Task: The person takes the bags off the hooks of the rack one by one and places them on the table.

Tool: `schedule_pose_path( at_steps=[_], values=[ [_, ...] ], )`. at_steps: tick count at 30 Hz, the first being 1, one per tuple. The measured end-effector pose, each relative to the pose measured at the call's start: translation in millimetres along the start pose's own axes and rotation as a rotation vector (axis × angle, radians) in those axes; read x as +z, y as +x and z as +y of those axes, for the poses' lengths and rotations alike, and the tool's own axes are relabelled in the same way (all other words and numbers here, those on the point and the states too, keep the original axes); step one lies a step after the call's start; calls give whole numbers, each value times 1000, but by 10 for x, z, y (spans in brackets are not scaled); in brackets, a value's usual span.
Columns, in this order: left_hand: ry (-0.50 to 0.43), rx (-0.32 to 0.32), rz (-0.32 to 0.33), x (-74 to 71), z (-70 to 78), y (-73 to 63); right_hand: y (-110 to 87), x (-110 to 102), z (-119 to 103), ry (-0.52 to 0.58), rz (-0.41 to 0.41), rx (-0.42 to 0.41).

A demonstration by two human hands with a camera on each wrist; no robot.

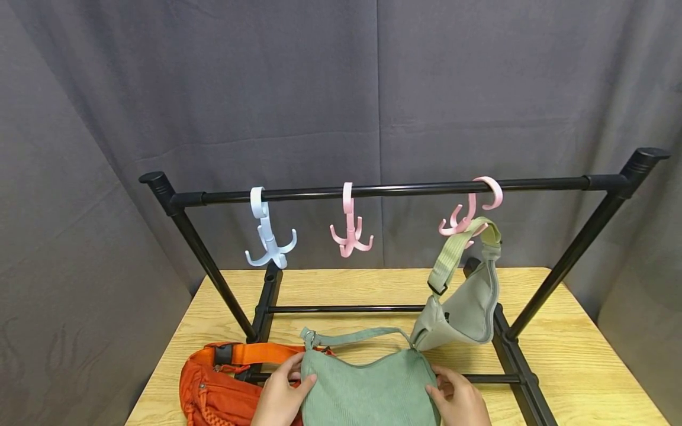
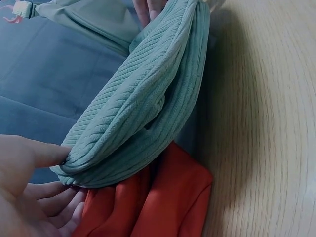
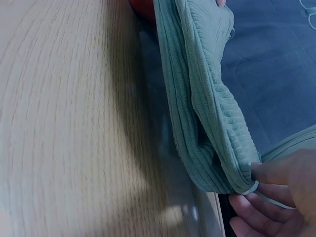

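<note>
green corduroy shoulder bag (image 1: 370, 387), bottom centre | both ends pinched, by left hand (image 1: 283, 391) and right hand (image 1: 459, 397) | orange waist bag (image 1: 226, 393) kinda dumped lower left

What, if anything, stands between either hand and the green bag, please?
Nothing visible does: the left hand and right hand each pinch one end of the green bag. The orange bag lies close to the left hand.
</note>
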State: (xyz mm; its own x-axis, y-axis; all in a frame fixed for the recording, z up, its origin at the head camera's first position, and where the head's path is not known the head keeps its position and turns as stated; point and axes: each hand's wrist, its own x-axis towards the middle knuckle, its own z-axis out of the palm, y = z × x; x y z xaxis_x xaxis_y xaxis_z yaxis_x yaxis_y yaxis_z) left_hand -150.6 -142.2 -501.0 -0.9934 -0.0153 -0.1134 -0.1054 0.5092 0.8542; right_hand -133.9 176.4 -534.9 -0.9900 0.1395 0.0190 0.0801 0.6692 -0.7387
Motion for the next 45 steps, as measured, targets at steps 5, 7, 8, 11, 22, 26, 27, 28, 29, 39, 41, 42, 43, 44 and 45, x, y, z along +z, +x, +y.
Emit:
schedule_pose_path(
  at_steps=[5,7,8,11,22,26,27,28,29,39,41,42,43,44,45],
  values=[
    [9,9,33,-5,13,-18,-7,-11,-5,7,9,12],
    [12,13,52,-10,20,-29,-12,-21,-6,9,14,10],
    [16,14,61,-12,27,-35,-14,-25,-5,8,19,12],
    [38,20,85,-23,42,-55,-25,-43,0,3,31,1],
    [61,79,119,-46,121,-126,-47,-79,21,-14,61,-36],
    [46,96,125,-62,158,-156,-51,-77,20,-7,62,-36],
    [32,98,118,-65,167,-166,-53,-79,20,-5,60,-34],
    [11,105,104,-70,173,-175,-55,-82,18,-3,57,-33],
    [-15,116,84,-76,181,-185,-57,-86,17,1,55,-31],
    [-234,178,-86,-75,442,-240,-69,-124,8,9,47,7],
    [-234,196,-99,-72,509,-239,-68,-123,12,3,56,1],
    [-231,207,-104,-69,541,-240,-68,-123,14,0,61,-3],
    [-231,216,-109,-65,572,-242,-67,-121,16,-3,65,-7],
    [-230,224,-111,-60,602,-244,-67,-119,16,-5,70,-11],
    [-227,231,-114,-56,629,-249,-68,-118,16,-6,73,-14]
  ],
)
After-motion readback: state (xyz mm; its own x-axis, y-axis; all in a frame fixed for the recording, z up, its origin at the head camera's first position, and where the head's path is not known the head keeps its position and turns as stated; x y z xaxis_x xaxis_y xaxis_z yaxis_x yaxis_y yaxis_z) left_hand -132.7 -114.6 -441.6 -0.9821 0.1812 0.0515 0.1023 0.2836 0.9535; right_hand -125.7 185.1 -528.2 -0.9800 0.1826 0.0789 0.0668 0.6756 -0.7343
